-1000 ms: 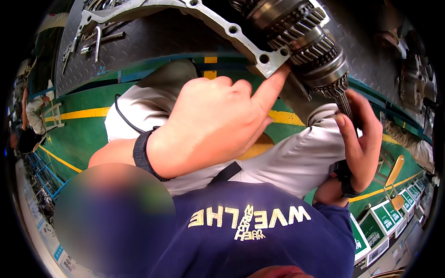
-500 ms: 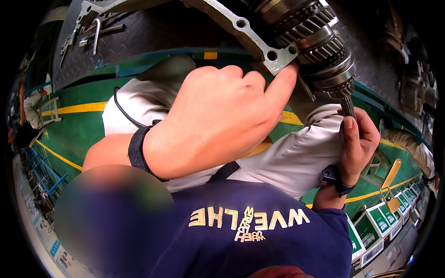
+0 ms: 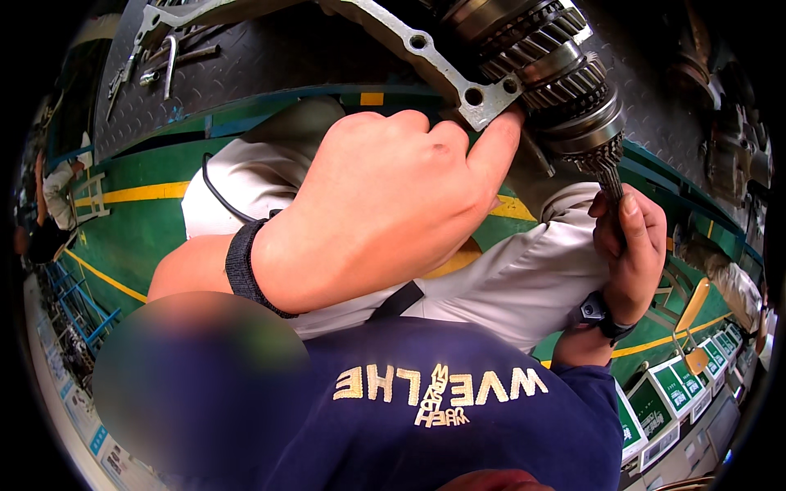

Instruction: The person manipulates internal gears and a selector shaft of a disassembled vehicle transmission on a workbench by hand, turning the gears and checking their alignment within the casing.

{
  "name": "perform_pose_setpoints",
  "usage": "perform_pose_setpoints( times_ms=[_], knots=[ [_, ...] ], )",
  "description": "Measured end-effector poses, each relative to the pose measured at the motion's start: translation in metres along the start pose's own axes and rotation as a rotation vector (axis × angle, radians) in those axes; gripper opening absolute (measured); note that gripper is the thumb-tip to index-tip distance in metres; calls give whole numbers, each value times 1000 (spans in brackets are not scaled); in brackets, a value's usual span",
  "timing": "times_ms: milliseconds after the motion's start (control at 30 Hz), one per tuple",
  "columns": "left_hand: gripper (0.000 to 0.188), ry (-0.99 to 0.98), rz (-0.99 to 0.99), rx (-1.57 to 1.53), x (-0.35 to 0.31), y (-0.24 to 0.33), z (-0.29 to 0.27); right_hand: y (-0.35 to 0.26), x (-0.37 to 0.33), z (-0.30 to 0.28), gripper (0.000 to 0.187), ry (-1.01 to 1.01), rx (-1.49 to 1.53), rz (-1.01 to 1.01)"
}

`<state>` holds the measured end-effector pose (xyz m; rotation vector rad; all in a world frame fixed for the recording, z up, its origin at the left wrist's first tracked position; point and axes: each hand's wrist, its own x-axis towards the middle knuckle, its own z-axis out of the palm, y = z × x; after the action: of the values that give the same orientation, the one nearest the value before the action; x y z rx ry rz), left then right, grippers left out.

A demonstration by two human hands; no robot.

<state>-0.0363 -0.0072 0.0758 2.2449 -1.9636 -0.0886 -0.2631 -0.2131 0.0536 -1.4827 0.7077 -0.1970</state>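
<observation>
A gear shaft assembly (image 3: 565, 86) with several toothed gears and rings hangs at an angle over the bench edge at the upper right. My right hand (image 3: 634, 237) is closed around the splined end (image 3: 609, 182) of this shaft. Left of the gears is the corner of a grey metal gearbox housing (image 3: 458, 78) with bolt holes in its flange. My left hand (image 3: 393, 196) lies just below that corner, back of the hand up. Its index finger reaches the housing corner beside the gears; the other fingers are curled under, and what they hold, if anything, is hidden.
A black checker-plate bench (image 3: 270, 57) carries wrenches (image 3: 171, 65) at the far left. More metal parts (image 3: 741, 151) stand at the far right. My lap lies beneath my hands. Stools (image 3: 694, 327) and green-and-white boxes (image 3: 655, 409) stand on the green floor, and a person (image 3: 61, 192) is at the left.
My right hand has turned slightly around the splined end, with the thumb shifted to its right. The shaft and the housing corner appear a little further left. My left hand has barely moved.
</observation>
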Motion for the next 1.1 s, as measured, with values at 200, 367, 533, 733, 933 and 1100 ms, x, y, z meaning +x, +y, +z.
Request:
perform_pose_setpoints(
  times_ms=[200, 367, 533, 733, 933, 1100],
  knots=[
    [69, 16, -8, 7, 2, 0, -1, -3, -2, 5, 42, 11, -57, -20],
    [67, -2, -13, -12, 2, -1, -1, 3, -6, 25, 26, 280, -557, -375],
    [65, 37, -16, 3, 2, 1, 1, 0, -3, 17, 34, 176, -509, -303],
    [62, 38, -5, -10, 2, -2, 3, -9, 3, 7, 38, 22, -148, -40],
    [58, 36, -6, -4, 2, -3, 1, -8, 10, 24, 31, 75, -360, -210],
    [41, 106, 2, -36, 3, -3, 1, -23, 18, 37, 20, 134, -818, -458]
  ],
)
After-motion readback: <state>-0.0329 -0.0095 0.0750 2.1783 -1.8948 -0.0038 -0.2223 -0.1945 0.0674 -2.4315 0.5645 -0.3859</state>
